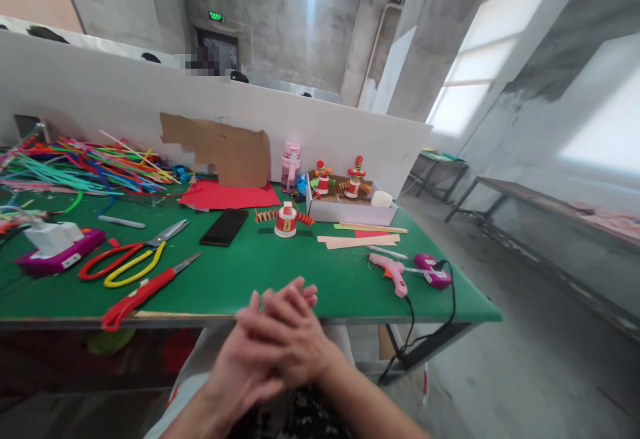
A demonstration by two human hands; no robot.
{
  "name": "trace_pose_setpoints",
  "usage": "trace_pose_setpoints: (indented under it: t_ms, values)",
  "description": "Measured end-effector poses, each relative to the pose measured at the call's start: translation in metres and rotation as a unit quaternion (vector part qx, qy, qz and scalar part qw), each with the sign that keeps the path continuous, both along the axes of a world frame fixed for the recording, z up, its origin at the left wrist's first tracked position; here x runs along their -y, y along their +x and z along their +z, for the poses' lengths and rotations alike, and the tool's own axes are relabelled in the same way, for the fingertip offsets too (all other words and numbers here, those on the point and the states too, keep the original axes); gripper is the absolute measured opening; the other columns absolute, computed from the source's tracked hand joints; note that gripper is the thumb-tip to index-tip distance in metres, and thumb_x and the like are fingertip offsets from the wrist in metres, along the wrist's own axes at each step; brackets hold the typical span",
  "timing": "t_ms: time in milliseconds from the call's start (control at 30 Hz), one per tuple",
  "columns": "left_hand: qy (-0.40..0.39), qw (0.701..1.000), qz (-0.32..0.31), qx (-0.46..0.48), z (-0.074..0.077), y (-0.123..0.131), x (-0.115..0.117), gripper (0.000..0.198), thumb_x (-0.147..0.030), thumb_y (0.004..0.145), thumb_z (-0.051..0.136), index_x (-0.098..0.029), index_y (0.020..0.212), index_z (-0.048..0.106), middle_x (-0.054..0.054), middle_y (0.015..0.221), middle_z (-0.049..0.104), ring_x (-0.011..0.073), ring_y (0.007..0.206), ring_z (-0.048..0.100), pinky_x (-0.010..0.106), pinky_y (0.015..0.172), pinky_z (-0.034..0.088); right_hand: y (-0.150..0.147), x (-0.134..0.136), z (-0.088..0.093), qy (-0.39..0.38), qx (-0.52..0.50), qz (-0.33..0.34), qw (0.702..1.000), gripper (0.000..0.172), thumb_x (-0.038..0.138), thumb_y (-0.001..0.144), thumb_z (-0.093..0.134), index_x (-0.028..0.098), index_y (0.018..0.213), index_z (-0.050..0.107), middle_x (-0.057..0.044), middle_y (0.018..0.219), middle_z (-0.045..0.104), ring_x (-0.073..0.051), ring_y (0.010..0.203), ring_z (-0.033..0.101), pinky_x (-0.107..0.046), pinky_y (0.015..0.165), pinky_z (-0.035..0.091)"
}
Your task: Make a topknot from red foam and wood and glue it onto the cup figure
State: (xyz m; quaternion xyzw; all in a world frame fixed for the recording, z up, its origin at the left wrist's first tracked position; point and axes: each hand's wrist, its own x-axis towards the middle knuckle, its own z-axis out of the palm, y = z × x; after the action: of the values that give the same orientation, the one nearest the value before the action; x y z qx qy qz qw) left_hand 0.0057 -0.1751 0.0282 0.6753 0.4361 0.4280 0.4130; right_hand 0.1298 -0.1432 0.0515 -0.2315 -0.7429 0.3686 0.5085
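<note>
My left hand [245, 359] and my right hand [305, 342] are laid together at the table's front edge, above my lap. The right hand's fingers lie stretched across the left hand, partly hiding it. Some fingertips point out over the table. No object shows in either hand. Beyond them stands a small figure [286, 221] with a red and white cup-like body and two folded paper arms spread sideways. Its top is a small pale block. A black phone [225, 227] lies to its left.
Scissors [145, 252] and a red-handled knife [150, 289] lie left, near pipe cleaners [100, 165]. Red sheets [227, 194] lie behind. A white box [350, 212] holds two similar figures. Paper strips [360, 241] and a corded pink glue gun [393, 271] lie right.
</note>
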Motion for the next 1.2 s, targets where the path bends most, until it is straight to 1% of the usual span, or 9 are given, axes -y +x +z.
trace_pose_setpoints:
  t_ms: [67,167,333,500,567,733,867,1033,1200]
  values:
    - [0.031,0.998,-0.013,0.046,0.007,-0.020,0.010,0.079,-0.052,0.099,-0.002,-0.022,0.131,0.063,0.010,0.128,0.068,0.0205,0.117,0.065,0.039,0.094,0.056,0.025,-0.014,-0.009,0.015,0.097,-0.155,0.983,0.020,0.041,0.087,0.066,0.027,0.096,0.077,-0.003,0.119,0.073,-0.024,0.135,0.051,-0.056,0.120,0.018]
    - [0.058,0.997,-0.040,0.021,0.009,-0.062,-0.010,0.063,-0.060,0.097,0.019,-0.031,0.142,0.054,0.007,0.138,0.062,0.0279,0.126,0.059,0.047,0.104,0.050,0.066,-0.022,-0.019,0.068,0.209,-0.381,0.898,0.017,0.034,0.089,0.065,0.024,0.096,0.077,-0.008,0.116,0.074,-0.032,0.134,0.052,-0.066,0.119,0.019]
    - [0.045,0.953,0.096,-0.285,-0.013,-0.049,-0.062,0.067,-0.059,0.086,0.046,-0.013,0.132,0.062,0.021,0.142,0.055,0.0416,0.139,0.042,0.063,0.113,0.031,0.102,0.006,-0.035,0.082,0.168,-0.354,0.916,0.042,0.021,0.100,0.035,0.027,0.134,0.060,-0.009,0.120,0.071,-0.015,0.085,0.074,-0.033,0.083,0.062]
    - [0.193,0.901,-0.357,-0.155,-0.019,0.042,-0.018,0.045,-0.055,0.086,0.056,-0.026,0.117,0.070,0.010,0.126,0.068,0.0292,0.120,0.061,0.038,0.096,0.052,0.122,0.021,-0.013,0.138,0.199,-0.424,0.873,0.026,0.027,0.094,0.056,0.028,0.113,0.072,-0.008,0.118,0.072,-0.025,0.114,0.067,-0.044,0.102,0.053]
    - [0.204,0.888,-0.392,-0.126,-0.006,0.063,-0.011,0.039,-0.053,0.089,0.053,-0.028,0.111,0.072,0.007,0.114,0.073,0.0239,0.109,0.067,0.031,0.088,0.053,0.134,0.014,-0.001,0.129,0.205,-0.412,0.878,0.029,0.024,0.097,0.047,0.027,0.111,0.073,-0.005,0.104,0.076,-0.021,0.104,0.071,-0.042,0.101,0.053]
    - [0.201,0.958,-0.128,-0.162,0.029,0.043,-0.102,0.046,-0.042,0.098,0.033,-0.019,0.083,0.070,0.001,0.071,0.069,0.0144,0.066,0.063,0.023,0.064,0.047,0.136,-0.026,0.013,0.103,0.202,-0.409,0.884,0.027,0.031,0.095,0.049,0.024,0.100,0.074,-0.007,0.106,0.076,-0.022,0.102,0.070,-0.042,0.099,0.052]
    - [0.349,0.884,0.063,-0.305,0.028,0.001,-0.183,0.045,-0.041,0.094,0.038,-0.019,0.059,0.056,0.001,0.052,0.055,0.0136,0.050,0.047,0.024,0.053,0.034,0.090,-0.078,0.015,0.077,0.156,-0.390,0.904,0.040,0.039,0.099,0.044,0.022,0.077,0.072,-0.004,0.073,0.073,-0.019,0.077,0.069,-0.035,0.089,0.052]
    - [0.438,0.817,0.125,-0.353,0.002,-0.029,-0.206,0.045,-0.036,0.095,0.038,-0.021,0.057,0.056,0.004,0.054,0.057,0.0146,0.051,0.049,0.027,0.056,0.034,0.033,-0.154,0.019,0.053,0.058,-0.440,0.894,0.046,0.021,0.100,0.024,0.016,0.130,0.059,-0.008,0.093,0.072,-0.016,0.079,0.066,-0.029,0.082,0.051]
    - [0.442,0.812,0.162,-0.346,-0.005,-0.040,-0.208,0.046,-0.036,0.096,0.039,-0.020,0.055,0.054,0.005,0.055,0.059,0.0150,0.054,0.053,0.027,0.058,0.036,0.031,-0.180,0.007,0.001,0.229,-0.386,0.893,0.033,0.027,0.100,0.039,0.020,0.103,0.072,-0.004,0.082,0.074,-0.017,0.081,0.067,-0.031,0.090,0.049]
